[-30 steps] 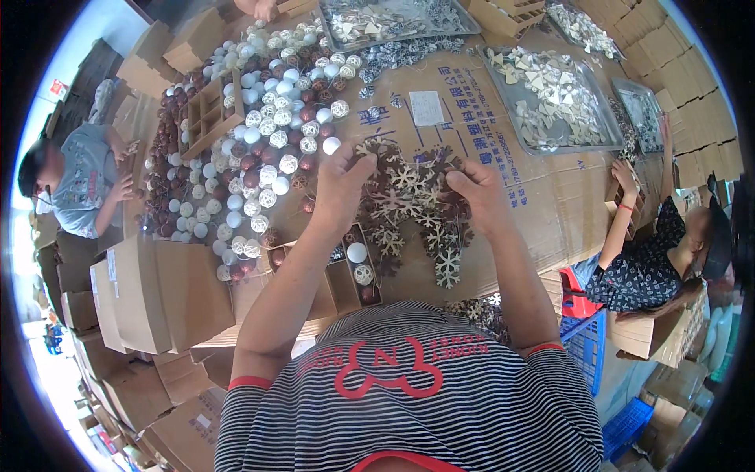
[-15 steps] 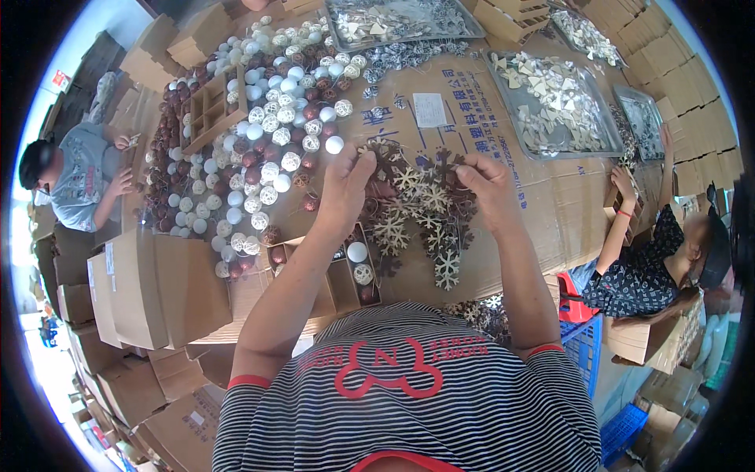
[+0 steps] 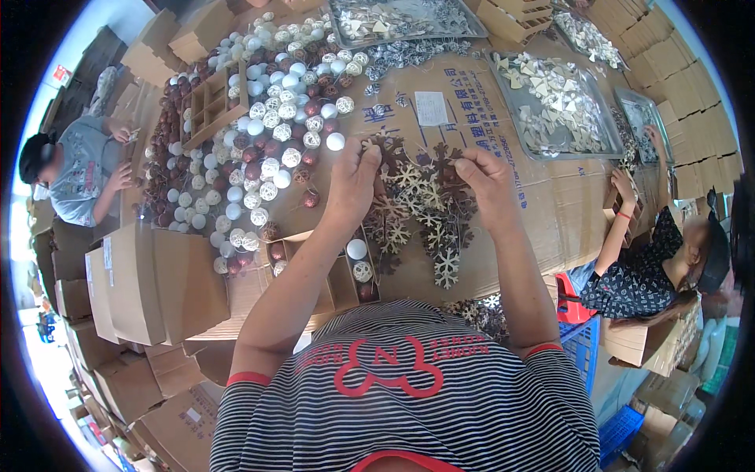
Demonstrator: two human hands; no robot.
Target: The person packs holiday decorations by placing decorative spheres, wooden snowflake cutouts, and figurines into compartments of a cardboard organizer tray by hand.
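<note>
My left hand (image 3: 355,175) and my right hand (image 3: 486,179) are raised over a heap of wooden snowflake ornaments (image 3: 425,212), pale and dark brown, on a cardboard-covered table (image 3: 543,204). The left hand's fingers pinch a dark brown snowflake (image 3: 385,152) at its top. The right hand's fingertips pinch another dark snowflake (image 3: 445,161) or its string; which one I cannot tell. Just below my left forearm stands a partitioned cardboard box (image 3: 338,275) with a few ball ornaments in its cells.
A big pile of white, silver and dark red balls (image 3: 259,141) lies at left around a wooden divider tray (image 3: 208,106). Metal trays of pale ornaments (image 3: 558,106) sit at right. A person sits at left (image 3: 75,169), another at right (image 3: 653,259). Cardboard cartons (image 3: 141,283) crowd the lower left.
Both hands have drawn slightly apart and shifted a little over the snowflake pile, still fingering the dark snowflakes. The person at left has moved their hands.
</note>
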